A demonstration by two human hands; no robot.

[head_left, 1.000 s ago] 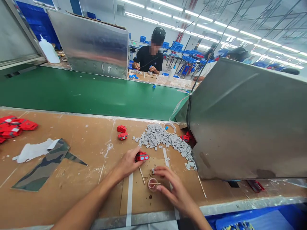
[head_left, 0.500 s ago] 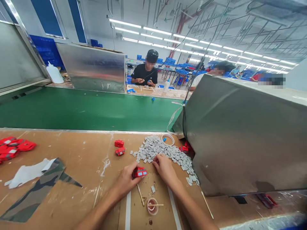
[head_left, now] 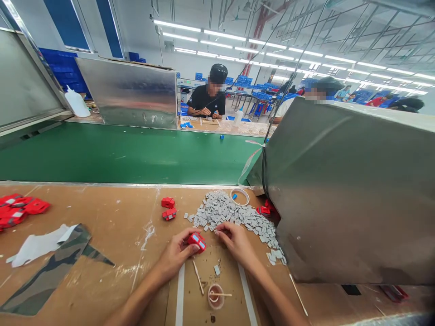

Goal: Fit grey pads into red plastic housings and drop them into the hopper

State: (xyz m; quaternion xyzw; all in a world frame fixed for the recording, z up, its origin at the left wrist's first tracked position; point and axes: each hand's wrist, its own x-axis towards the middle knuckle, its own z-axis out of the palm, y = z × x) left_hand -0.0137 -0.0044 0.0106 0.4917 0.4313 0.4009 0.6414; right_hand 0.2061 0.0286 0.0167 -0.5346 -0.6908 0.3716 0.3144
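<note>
My left hand [head_left: 180, 251] grips a red toy car [head_left: 197, 242], tilted so that its pale blue-grey window patches face up. To its right, my right hand [head_left: 234, 240] has thumb and forefinger pinched together at the near edge of a heap of small grey tiles [head_left: 220, 210]. Whatever is between those fingertips is too small to make out. Below the hands stands a small plastic cup [head_left: 216, 304] with a stick across it. A cotton swab [head_left: 198, 277] and a single grey tile [head_left: 216, 270] lie near the cup.
Two red toy cars [head_left: 169, 213] sit left of the heap, with a pile of red cars [head_left: 20, 207] farther left. A tape roll [head_left: 239, 197] touches the heap. A metal panel [head_left: 343, 194] closes off the right. Beyond the green conveyor belt [head_left: 118, 154] sits another person [head_left: 210, 97].
My left hand has turned the red car, so its windows face up more. My right hand has drawn slightly back from the heap, its fingertips pinched.
</note>
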